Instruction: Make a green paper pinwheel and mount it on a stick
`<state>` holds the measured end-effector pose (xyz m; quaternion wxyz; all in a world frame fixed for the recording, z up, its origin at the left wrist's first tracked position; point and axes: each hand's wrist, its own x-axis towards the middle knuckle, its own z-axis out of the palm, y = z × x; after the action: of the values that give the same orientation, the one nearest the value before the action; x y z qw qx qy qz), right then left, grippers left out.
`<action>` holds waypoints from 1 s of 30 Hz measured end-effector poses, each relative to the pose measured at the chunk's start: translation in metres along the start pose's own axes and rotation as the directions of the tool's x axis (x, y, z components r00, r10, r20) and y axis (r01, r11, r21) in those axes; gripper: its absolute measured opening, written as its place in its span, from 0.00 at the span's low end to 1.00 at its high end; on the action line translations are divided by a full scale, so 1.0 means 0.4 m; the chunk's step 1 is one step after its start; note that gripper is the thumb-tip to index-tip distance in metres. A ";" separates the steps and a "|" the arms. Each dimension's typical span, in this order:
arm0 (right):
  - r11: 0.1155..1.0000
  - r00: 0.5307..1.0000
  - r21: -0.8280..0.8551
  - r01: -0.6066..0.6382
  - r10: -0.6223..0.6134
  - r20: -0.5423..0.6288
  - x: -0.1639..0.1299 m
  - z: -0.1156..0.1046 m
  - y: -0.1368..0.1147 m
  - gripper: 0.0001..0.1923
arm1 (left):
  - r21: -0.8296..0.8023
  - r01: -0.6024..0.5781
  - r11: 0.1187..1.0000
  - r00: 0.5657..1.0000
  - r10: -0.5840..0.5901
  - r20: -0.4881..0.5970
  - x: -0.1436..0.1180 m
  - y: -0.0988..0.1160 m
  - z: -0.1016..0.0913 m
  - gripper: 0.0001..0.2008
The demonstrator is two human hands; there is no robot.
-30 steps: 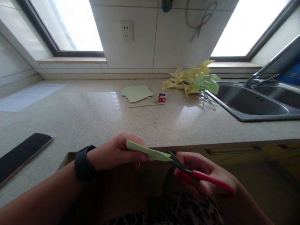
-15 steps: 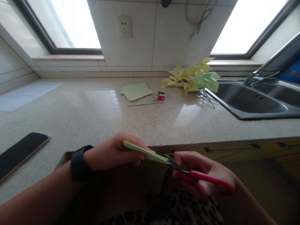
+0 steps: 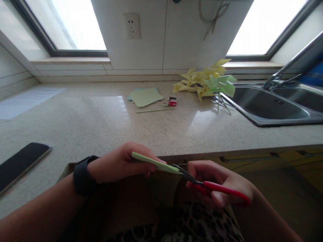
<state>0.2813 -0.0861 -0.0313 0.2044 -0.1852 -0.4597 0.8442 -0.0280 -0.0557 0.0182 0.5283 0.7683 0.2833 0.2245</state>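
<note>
Hand, right, (image 3: 224, 176) closed around red-handled scissors (image 3: 214, 186); left hand (image 3: 121, 164) pinches folded green paper (image 3: 168, 167) just left of scissors, its end at the blades (image 3: 188, 176). Beyond scissors on surface (image 3: 101, 134): pinwheels (image 3: 191, 79). Beyond and left of scissors: paper stack (image 3: 146, 96), thin stick (image 3: 155, 110), red box (image 3: 173, 103). Beyond and right of scissors: sink (image 3: 272, 107).
</note>
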 end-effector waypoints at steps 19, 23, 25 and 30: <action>0.999 0.999 0.036 0.023 -0.024 0.025 0.000 -0.001 0.009 0.27 | -0.058 0.011 0.998 1.000 -0.011 0.010 0.002 -0.002 0.001 0.08; 0.999 1.000 0.034 0.017 -0.017 0.010 -0.002 -0.002 0.009 0.27 | -0.074 0.021 0.997 1.000 -0.020 0.013 0.002 -0.002 0.001 0.08; 1.000 1.000 0.025 0.015 -0.015 0.009 -0.003 -0.001 0.008 0.26 | -0.071 0.021 0.997 1.000 -0.020 0.015 0.000 -0.002 0.002 0.08; 1.000 1.000 -0.003 0.004 -0.004 -0.017 -0.005 0.003 0.002 0.26 | -0.055 0.010 0.998 1.000 -0.009 0.015 -0.001 -0.003 0.002 0.09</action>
<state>0.2824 -0.0884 -0.0312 0.2097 -0.1915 -0.4597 0.8415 -0.0282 -0.0562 0.0168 0.5525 0.7537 0.2766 0.2240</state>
